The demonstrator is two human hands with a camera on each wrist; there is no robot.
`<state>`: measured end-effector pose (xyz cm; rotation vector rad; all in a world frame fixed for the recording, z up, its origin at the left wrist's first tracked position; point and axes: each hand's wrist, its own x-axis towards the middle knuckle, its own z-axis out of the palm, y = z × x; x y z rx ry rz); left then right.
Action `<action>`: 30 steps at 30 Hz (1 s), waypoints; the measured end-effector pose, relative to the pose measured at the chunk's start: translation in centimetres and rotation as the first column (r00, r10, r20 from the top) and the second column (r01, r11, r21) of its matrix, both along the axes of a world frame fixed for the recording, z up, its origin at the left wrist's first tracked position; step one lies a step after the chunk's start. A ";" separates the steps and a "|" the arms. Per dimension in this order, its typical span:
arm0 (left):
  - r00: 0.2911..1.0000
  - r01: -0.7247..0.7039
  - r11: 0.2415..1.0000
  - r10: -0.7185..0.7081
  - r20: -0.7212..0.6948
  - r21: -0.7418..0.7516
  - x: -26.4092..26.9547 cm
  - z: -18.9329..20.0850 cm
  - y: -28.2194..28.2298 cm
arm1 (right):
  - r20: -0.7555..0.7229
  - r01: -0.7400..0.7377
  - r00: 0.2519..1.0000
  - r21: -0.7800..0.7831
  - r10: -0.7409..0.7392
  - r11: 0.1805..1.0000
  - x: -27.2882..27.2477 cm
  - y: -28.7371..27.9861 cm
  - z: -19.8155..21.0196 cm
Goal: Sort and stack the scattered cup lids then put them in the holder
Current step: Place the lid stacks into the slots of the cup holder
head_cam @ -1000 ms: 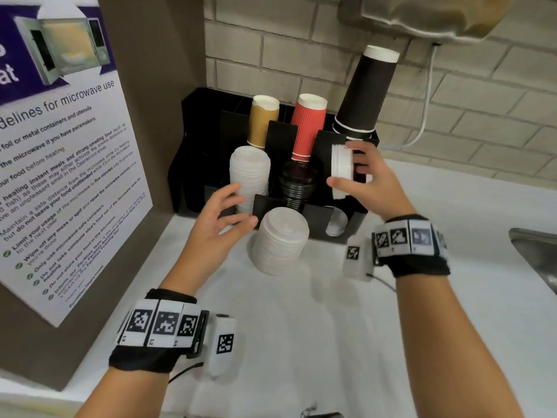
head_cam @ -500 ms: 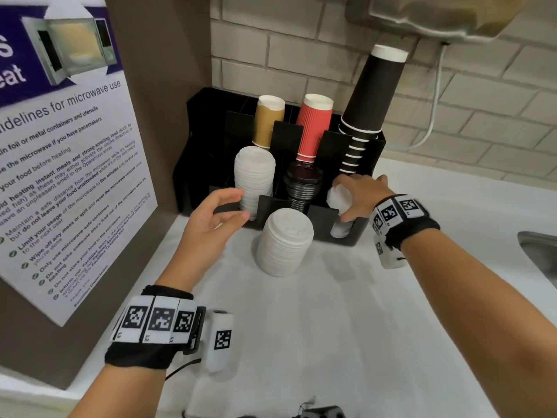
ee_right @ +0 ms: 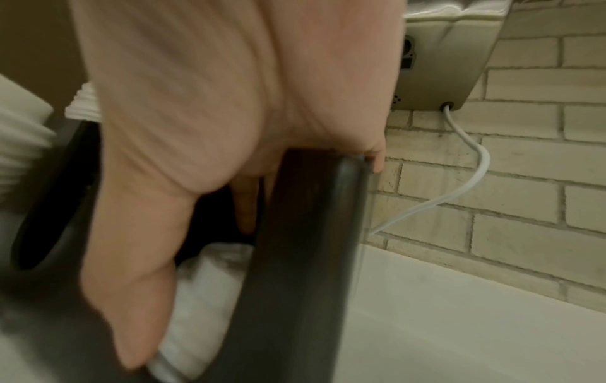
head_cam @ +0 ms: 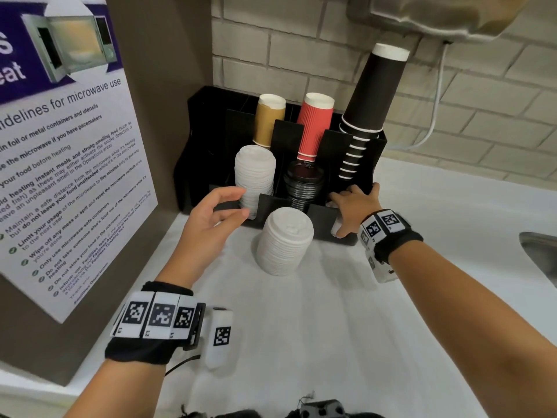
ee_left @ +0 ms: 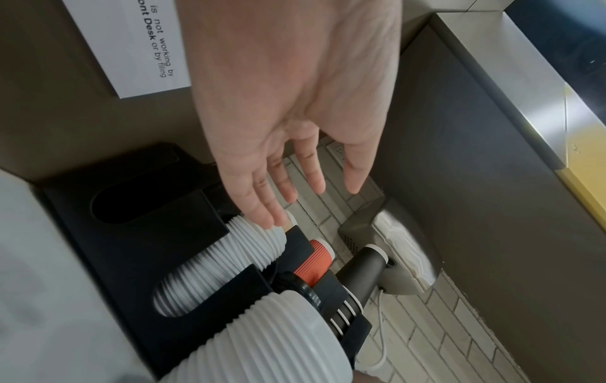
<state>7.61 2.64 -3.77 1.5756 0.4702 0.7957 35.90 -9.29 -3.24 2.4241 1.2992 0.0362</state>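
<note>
A black holder (head_cam: 352,140) stands against the brick wall. My right hand (head_cam: 346,212) reaches into its front right slot and holds a small stack of white lids (head_cam: 335,227) there. In the right wrist view my thumb lies along these lids (ee_right: 210,298), with the fingers inside the slot of the holder (ee_right: 305,259). A taller stack of white lids (head_cam: 284,242) stands on the counter in front. My left hand (head_cam: 223,206) hovers open beside the white lid stack (head_cam: 254,176) in the left slot. Black lids (head_cam: 303,185) fill the middle slot.
Tan cups (head_cam: 268,122), red cups (head_cam: 315,125) and a tall stack of black cups (head_cam: 370,95) stand in the holder's back row. A poster panel (head_cam: 60,176) walls the left. A sink (head_cam: 539,254) lies at the right, and a dispenser (head_cam: 437,13) with a cable (head_cam: 434,116) hangs above.
My right hand brought the small lid stack down from in front of the black cups into the holder's front right slot. The left hand has hardly moved.
</note>
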 end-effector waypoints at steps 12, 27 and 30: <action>0.999 -0.014 1.000 0.015 0.051 -0.019 0.1 0.1 -0.2 | -0.427 0.108 0.827 0.758 0.365 0.643 -8.3 -0.7 2.5; 1.000 -0.010 1.000 0.010 0.030 -0.015 -0.8 0.0 -0.4 | -0.596 0.252 0.773 0.603 0.217 0.757 -11.1 0.9 -0.2; 1.000 0.021 1.000 -0.022 0.011 0.005 -0.5 0.0 -0.8 | -0.580 0.306 0.749 0.731 0.320 0.610 -11.5 0.2 1.1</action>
